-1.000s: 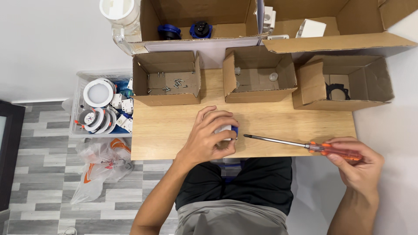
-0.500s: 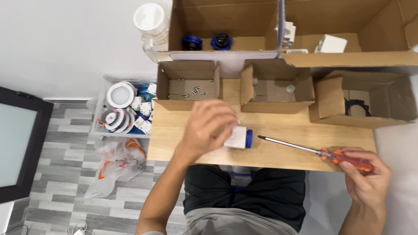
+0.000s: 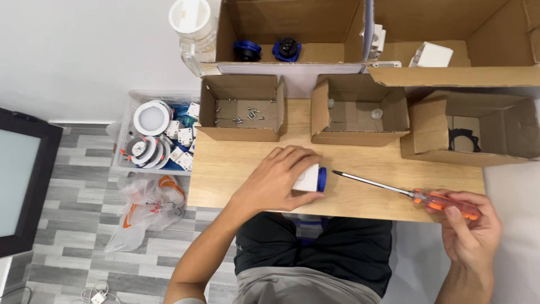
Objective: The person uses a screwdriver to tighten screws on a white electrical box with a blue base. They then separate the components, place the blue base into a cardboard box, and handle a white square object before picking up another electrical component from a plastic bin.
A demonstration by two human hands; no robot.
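Observation:
My left hand (image 3: 277,179) grips a small white part with a blue ring (image 3: 312,179) lying on the wooden table (image 3: 360,197). My right hand (image 3: 469,228) holds a screwdriver (image 3: 408,194) by its orange handle off the table's right front corner. Its metal shaft lies low over the wood, and the tip stops a short way right of the blue ring without touching it.
Three open cardboard boxes stand behind: one with loose screws (image 3: 241,110), one with small clear pieces (image 3: 360,112), one with a black ring (image 3: 469,132). A larger box (image 3: 292,34) above holds blue parts. A bin of white round fixtures (image 3: 154,135) and a plastic bag (image 3: 147,205) are on the floor at left.
The view has shifted, so the table sits further right. My left hand stays over the white part, and the screwdriver keeps its position near it.

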